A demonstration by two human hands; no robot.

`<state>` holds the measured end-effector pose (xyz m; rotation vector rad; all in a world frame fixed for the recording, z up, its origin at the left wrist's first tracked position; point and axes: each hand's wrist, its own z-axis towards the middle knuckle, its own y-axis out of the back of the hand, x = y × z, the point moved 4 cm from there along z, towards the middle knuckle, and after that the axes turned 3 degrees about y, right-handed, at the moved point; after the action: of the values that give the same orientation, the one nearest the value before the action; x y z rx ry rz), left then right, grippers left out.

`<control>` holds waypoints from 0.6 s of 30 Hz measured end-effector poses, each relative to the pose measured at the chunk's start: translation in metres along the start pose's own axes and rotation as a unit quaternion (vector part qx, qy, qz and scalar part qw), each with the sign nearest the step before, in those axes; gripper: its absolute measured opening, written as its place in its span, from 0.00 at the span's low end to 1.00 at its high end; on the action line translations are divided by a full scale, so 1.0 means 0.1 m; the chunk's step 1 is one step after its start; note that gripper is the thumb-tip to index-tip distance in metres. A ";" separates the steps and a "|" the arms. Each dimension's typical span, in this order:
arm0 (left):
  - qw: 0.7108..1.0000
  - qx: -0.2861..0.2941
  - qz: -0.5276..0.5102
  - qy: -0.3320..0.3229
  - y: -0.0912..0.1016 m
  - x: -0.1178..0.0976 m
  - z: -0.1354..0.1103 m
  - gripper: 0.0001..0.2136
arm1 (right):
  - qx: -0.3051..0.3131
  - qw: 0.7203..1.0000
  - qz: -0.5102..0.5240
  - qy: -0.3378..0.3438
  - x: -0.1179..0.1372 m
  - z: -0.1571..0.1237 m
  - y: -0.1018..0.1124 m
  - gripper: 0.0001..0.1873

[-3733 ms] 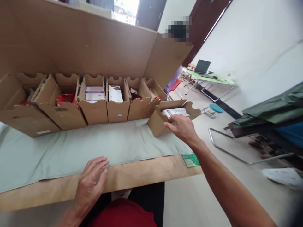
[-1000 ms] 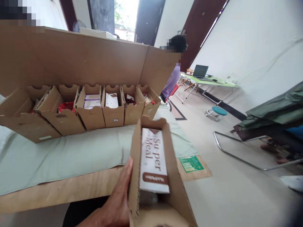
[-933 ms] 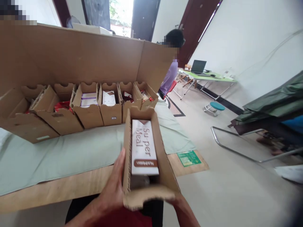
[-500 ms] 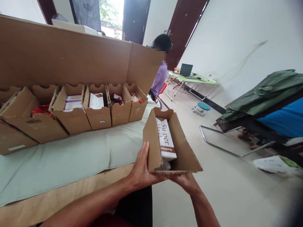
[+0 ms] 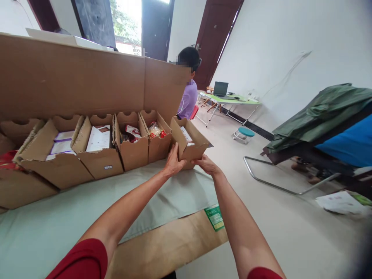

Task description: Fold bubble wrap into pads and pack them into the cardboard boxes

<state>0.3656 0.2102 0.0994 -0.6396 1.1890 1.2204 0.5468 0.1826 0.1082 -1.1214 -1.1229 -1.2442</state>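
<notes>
Both my arms reach out to a cardboard bin at the right end of a row of similar bins. My left hand grips its near left corner, fingers along the left wall. On the near right side my right hand holds it, thumb at the front wall. Inside the bin stands a white box, only partly visible. Directly left is another cardboard bin with clear and red packets. Whether the held bin fully rests on the pale green cloth I cannot tell.
A tall cardboard panel stands behind the bins. Further back sits a person in a purple top. A green table bears a laptop, with a teal stool nearby. A covered chair stands at the right.
The bin has gone from close to my body to the right end of the row, with both hands still on it. My arms are now stretched forward, and the view has shifted.
</notes>
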 end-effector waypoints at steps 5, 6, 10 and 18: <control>0.998 0.023 0.043 0.026 0.19 0.13 -0.26 0.44 | -0.009 1.000 -0.003 0.013 -0.14 0.23 -0.04 0.33; 0.998 0.029 0.049 0.029 0.23 0.14 -0.38 0.42 | -0.012 1.000 -0.006 0.017 -0.16 0.25 -0.04 0.34; 0.984 0.113 0.133 0.032 0.38 0.12 -1.03 0.35 | -0.040 0.998 -0.029 0.035 -0.19 0.38 -0.10 0.35; 0.937 0.143 0.312 -0.066 1.04 -0.02 -2.61 0.29 | -0.167 0.971 -0.163 0.051 -0.18 0.42 -0.21 0.23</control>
<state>0.1802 0.0073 0.0404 0.0577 1.4728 1.5401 0.5253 0.2263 0.0956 -1.1305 -1.0731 -1.7807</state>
